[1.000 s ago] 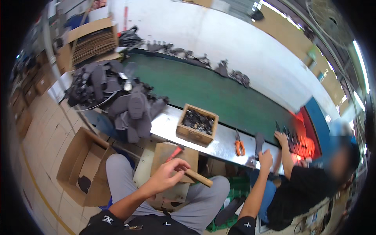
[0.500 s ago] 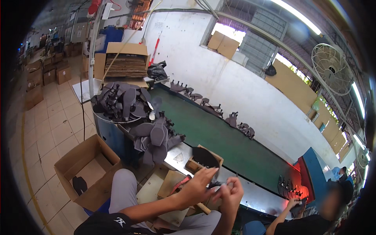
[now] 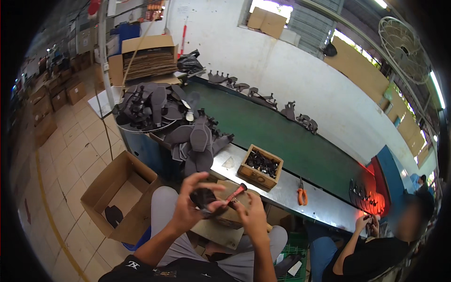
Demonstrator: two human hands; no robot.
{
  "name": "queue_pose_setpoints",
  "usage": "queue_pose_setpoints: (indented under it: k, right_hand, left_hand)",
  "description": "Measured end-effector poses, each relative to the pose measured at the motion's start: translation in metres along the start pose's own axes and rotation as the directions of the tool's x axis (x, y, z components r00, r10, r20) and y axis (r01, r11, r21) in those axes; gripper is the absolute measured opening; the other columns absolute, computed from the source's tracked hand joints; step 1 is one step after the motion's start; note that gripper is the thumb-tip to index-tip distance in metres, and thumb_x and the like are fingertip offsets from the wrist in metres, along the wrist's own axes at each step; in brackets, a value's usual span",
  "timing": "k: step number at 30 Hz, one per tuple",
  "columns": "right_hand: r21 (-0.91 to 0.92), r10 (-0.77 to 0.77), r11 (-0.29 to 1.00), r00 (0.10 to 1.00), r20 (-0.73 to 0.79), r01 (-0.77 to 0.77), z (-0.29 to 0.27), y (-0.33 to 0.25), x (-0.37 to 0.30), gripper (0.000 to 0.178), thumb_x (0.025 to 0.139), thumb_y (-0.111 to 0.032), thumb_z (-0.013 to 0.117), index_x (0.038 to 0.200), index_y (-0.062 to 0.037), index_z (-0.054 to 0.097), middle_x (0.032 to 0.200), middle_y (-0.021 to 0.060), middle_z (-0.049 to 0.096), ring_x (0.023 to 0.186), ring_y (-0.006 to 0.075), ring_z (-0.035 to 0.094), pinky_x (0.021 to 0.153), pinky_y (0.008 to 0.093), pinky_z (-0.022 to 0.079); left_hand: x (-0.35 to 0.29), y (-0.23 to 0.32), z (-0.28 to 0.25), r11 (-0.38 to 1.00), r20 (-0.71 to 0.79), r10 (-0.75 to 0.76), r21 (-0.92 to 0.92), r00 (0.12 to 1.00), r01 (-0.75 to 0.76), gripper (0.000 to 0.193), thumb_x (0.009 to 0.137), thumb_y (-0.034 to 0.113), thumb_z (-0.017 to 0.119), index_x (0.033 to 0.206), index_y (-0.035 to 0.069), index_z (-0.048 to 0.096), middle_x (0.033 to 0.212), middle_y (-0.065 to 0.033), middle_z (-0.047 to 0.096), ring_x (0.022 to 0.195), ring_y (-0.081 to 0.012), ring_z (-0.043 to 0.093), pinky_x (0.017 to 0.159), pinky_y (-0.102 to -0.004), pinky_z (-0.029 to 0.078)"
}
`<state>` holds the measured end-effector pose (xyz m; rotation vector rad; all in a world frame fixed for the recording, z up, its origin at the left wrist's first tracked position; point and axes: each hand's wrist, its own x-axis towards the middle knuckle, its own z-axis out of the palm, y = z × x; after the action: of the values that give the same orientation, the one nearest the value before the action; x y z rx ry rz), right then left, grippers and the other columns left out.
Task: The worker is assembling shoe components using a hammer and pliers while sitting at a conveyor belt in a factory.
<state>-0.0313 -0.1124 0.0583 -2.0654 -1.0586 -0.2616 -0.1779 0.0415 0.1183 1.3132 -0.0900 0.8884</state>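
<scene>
My left hand (image 3: 188, 207) is closed on a dark sole (image 3: 203, 199), held tilted above my lap. Its fingers curl around the edge, with the thumb pointing right. My right hand (image 3: 252, 214) is just to the right, its thumb and fingers brought together in a pinch. Whatever sits between those fingertips is too small to make out. Between the hands, a red-handled tool (image 3: 238, 191) appears to lie on a worn block (image 3: 226, 186) in front of me. Beyond it, a wooden box (image 3: 257, 176) filled with small black parts stands on the metal ledge.
Orange-handled pliers (image 3: 302, 195) lie on the metal ledge. A green conveyor belt (image 3: 263, 136) runs behind, with dark soles along its far edge. Grey soles (image 3: 199, 136) are heaped at left. An open carton (image 3: 101, 197) stands left of my knee. A co-worker (image 3: 376, 254) sits at right.
My hands have moved apart from their close grip together. The dark sole, earlier over the wooden box, is now in my left hand. The view has shifted, showing the pliers and the box's contents.
</scene>
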Motion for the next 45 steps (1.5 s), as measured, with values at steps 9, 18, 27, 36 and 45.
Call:
queue_pose_setpoints:
  k: [9, 18, 27, 36, 45]
  right_hand:
    - [-0.306, 0.154, 0.947, 0.974, 0.164, -0.098, -0.043, 0.057, -0.036, 0.043, 0.085, -0.041, 0.074, 0.101, -0.0027, 0.063, 0.060, 0.0115, 0.058, 0.060, 0.0315, 0.065, 0.053, 0.0401, 0.050]
    - [0.729, 0.720, 0.440, 0.691, 0.063, -0.525, -0.079, 0.022, -0.111, 0.019, 0.095, -0.017, 0.066, 0.093, 0.0018, 0.060, 0.055, 0.0018, 0.050, 0.047, 0.0105, 0.050, 0.046, 0.0252, 0.041]
    - [0.873, 0.752, 0.093, 0.608, 0.254, -0.479, -0.064, 0.024, -0.156, 0.042, 0.102, -0.031, 0.056, 0.086, 0.0079, 0.058, 0.050, -0.0013, 0.037, 0.038, 0.0082, 0.033, 0.039, 0.0263, 0.034]
    - [0.770, 0.772, 0.364, 0.632, 0.065, -0.524, -0.095, 0.032, -0.151, 0.043, 0.101, -0.033, 0.058, 0.089, 0.0073, 0.064, 0.059, 0.0067, 0.057, 0.040, 0.0078, 0.043, 0.040, 0.0229, 0.036]
    - [0.836, 0.540, 0.459, 0.842, 0.005, -0.299, -0.121, -0.002, -0.065, 0.039, 0.096, -0.032, 0.065, 0.115, 0.0019, 0.064, 0.101, 0.0095, 0.071, 0.050, 0.0037, 0.045, 0.044, 0.0187, 0.037]
  left_hand:
    - [0.019, -0.041, 0.012, 0.946, -0.047, -0.265, 0.179, 0.963, 0.269, 0.017, 0.099, 0.015, 0.060, 0.107, 0.000, 0.063, 0.118, -0.0097, 0.055, 0.082, -0.0147, 0.064, 0.073, -0.0267, 0.053]
    - [0.078, -0.177, 0.039, 0.734, 0.105, 0.130, 0.659, 0.986, -0.167, 0.044, 0.085, 0.022, 0.073, 0.122, 0.002, 0.059, 0.126, -0.0187, 0.057, 0.115, -0.0375, 0.055, 0.098, -0.0419, 0.044]
    - [0.198, -0.292, 0.067, 0.272, 0.566, -0.305, 0.823, 0.766, -0.499, 0.013, 0.085, 0.013, 0.067, 0.088, 0.001, 0.070, 0.087, -0.0173, 0.069, 0.087, -0.0341, 0.068, 0.076, -0.0439, 0.054]
    - [0.165, -0.200, 0.098, 0.523, 0.601, -0.058, 0.699, 0.797, -0.488, 0.015, 0.086, 0.017, 0.069, 0.083, 0.002, 0.069, 0.081, -0.0111, 0.065, 0.074, -0.0307, 0.066, 0.065, -0.0379, 0.053]
    - [0.081, -0.040, 0.112, 0.486, 0.781, 0.405, 0.256, 0.475, -0.836, 0.017, 0.077, 0.003, 0.074, 0.090, -0.004, 0.066, 0.075, -0.0049, 0.058, 0.063, -0.0182, 0.058, 0.054, -0.0298, 0.049]
